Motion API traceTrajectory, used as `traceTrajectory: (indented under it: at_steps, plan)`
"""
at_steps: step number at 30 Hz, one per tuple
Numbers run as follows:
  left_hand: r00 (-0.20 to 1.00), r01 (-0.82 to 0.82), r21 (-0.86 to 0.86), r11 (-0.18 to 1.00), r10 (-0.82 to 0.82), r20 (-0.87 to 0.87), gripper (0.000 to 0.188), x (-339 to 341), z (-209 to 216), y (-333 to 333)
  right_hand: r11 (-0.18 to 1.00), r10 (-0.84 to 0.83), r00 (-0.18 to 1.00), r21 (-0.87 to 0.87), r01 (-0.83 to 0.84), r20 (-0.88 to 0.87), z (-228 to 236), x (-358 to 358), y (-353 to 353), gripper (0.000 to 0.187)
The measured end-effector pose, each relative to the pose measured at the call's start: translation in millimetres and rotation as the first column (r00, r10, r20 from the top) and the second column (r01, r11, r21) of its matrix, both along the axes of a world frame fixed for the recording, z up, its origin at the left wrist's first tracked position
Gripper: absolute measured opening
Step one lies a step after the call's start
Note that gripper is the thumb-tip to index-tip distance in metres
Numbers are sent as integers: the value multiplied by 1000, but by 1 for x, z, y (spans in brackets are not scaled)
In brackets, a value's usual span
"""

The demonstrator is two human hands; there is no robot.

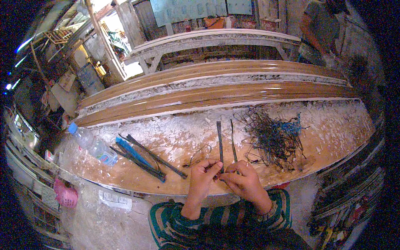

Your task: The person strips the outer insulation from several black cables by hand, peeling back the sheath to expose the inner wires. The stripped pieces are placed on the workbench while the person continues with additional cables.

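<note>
Low over the near edge of the workbench, my left hand (203, 177) pinches a flat dark strip (220, 141) near its lower end, between thumb and forefinger. Close beside it my right hand (243, 180) is closed, its fingertips meeting the left ones at that end. A thinner dark strip (233, 139) runs under or into my right fingers; I cannot tell which. To the right lies a loose tangle of black and blue cord (275, 141). Several dark strips (139, 161) and a blue strip (132, 151) lie together left of my hands, with a thin bent strand (198, 154) nearer.
A clear plastic bottle (93, 146) with a blue cap lies at the bench's left. Long glossy brown boards (216, 93) span its far side. Behind stands another long bench (212, 39). A person (323, 31) is at the far right. A pink basket (66, 193) sits lower left.
</note>
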State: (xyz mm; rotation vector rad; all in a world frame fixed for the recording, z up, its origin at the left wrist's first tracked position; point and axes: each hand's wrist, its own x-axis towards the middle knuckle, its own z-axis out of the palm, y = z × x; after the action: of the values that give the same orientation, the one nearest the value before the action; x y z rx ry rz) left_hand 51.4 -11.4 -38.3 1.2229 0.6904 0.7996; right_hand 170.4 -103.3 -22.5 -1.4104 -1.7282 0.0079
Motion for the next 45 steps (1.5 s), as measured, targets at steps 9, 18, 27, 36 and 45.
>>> traceTrajectory:
  at_steps: [9,18,27,36,45]
  plan:
    - [999,29,-44,999,-28,25,14,0,-5,2,989,-59,994,130,71,-94,10,-2,2,17]
    - [997,66,-47,997,-64,48,15,1,-2,0,988,-51,992,136,67,-116,0,-2,2,14]
    - [977,40,-94,995,-20,211,16,2,-5,-3,986,-84,984,131,105,-159,-3,-4,1,15]
    - [985,76,-19,997,-72,154,13,-1,-3,0,987,-88,980,121,110,-178,-7,-1,4,16]
    - [973,155,-116,981,-132,189,9,-2,-7,0,997,-74,678,-40,67,-731,-19,-4,5,12]
